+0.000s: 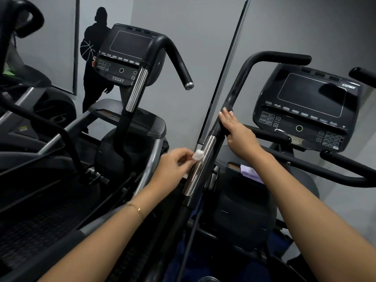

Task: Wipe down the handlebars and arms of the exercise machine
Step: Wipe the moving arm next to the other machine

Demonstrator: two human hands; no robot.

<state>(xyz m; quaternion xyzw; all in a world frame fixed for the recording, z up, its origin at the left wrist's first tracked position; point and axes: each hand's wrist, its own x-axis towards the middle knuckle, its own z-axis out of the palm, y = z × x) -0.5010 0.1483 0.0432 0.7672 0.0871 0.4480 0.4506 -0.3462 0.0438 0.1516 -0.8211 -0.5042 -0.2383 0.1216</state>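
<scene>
- left hand [173,165]: thumb and fingertips pinch a small white wipe [197,155], held against the upper left edge of the chrome sleeve [200,169]; a thin bracelet [135,208] sits on that wrist.
- right hand [239,133]: fingers straight and pressed together, laid along the handlebar arm [238,86] just above the chrome sleeve; the thumb touches the bar's right side, and whether it wraps under is hard to tell.
- tray [224,152]: the grey shelf below the console [309,106] holds a lilac sheet [251,173], partly covered by the right forearm; what it is made of cannot be made out.
- hidden or cut off: the lower end of the handlebar arm runs out of sight between the two forearms; the wipe is mostly folded inside the fingers, so only a small white corner shows.
- handlebar arm: centre of the view, a matt black tube rising from the bottom, with the bright, mirror-like sleeve midway, then bending right into a horizontal grip at the top.
- fixed handlebar [270,135]: a black bar behind the right hand, with a pale worn patch near the console.
- neighbouring machine [126,53]: to the left, with the same black-and-chrome arm.
</scene>
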